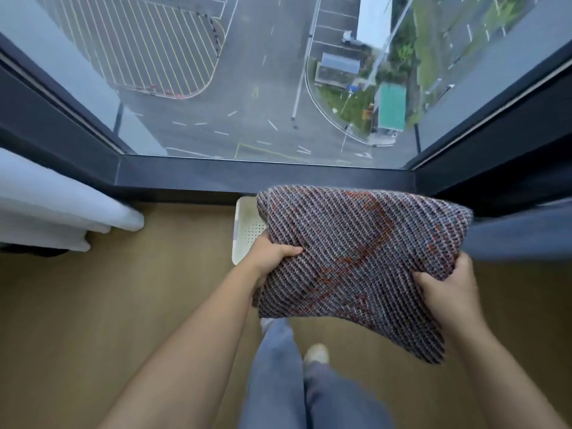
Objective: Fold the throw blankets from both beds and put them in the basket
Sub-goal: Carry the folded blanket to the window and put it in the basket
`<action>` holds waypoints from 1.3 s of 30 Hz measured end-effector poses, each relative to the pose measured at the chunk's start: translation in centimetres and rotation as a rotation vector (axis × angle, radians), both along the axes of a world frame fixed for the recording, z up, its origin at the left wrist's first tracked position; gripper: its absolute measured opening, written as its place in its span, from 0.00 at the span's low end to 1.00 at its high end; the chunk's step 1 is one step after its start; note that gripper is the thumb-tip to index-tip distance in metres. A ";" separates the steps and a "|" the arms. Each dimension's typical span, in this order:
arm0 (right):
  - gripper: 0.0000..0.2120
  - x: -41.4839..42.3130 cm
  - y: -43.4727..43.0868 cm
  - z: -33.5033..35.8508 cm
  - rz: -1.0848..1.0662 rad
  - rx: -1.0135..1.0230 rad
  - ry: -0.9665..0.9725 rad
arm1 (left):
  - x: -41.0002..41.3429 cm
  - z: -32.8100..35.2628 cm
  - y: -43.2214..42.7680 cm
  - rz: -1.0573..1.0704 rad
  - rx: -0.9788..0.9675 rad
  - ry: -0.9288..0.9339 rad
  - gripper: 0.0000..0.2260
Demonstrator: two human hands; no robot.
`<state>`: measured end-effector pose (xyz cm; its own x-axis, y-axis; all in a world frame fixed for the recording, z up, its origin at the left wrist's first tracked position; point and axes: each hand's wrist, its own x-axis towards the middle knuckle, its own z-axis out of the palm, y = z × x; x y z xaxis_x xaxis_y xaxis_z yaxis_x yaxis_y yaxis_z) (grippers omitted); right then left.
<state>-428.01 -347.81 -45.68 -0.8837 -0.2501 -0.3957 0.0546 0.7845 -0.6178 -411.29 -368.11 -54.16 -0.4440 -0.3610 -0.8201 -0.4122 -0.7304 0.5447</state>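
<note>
Right now you have the folded knitted throw blanket (356, 258) off the floor and gripped with both hands. Your left hand (272, 255) grips its left edge, thumb lying on top of the knit and fingers tucked under. Your right hand (448, 289) holds the near right edge the same way, thumb over and fingers out of sight beneath. The far part of the bundle sits flat and level, while the near right corner droops below your right wrist.

What matters for the drop is where the white perforated basket (247, 230) sits. It stands on the wooden floor (123, 289) just in front of the window sill (247, 181), ahead of you and slightly left of the blanket's middle. Only its left rim and a strip of the dotted bottom show past the blanket's left edge, right beside your left hand; the rest is hidden under the knit. Your left hand is therefore the nearer one, and the bundle hangs to the right of the basket's centre.

I would judge that you need to carry the blanket a little to the left and then lower it. Gather that sagging corner, or it may catch on the rim. The white bed (62, 205) lies well apart on your left.
</note>
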 end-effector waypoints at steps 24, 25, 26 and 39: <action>0.14 -5.6 -14.7 -45.9 0.585 0.513 -0.096 | -1.3 -39.5 -10.3 -0.330 -0.623 -0.710 0.22; 0.15 -5.5 -14.8 -46.7 0.656 0.575 -0.066 | -1.5 -40.1 -10.1 -0.376 -0.657 -0.762 0.20; 0.18 -5.3 -14.7 -47.5 0.723 0.627 -0.037 | -1.6 -40.6 -10.0 -0.410 -0.691 -0.793 0.18; 0.37 -4.1 -12.5 -47.5 0.794 0.564 -0.102 | -1.4 -40.1 -6.5 -0.441 -0.755 -0.760 0.37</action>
<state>-432.14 -360.28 -93.21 -0.4951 -0.5080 -0.7048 -0.5846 0.7949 -0.1623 -412.70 -374.61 -94.22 -0.1384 -0.8092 -0.5709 -0.9584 -0.0358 0.2831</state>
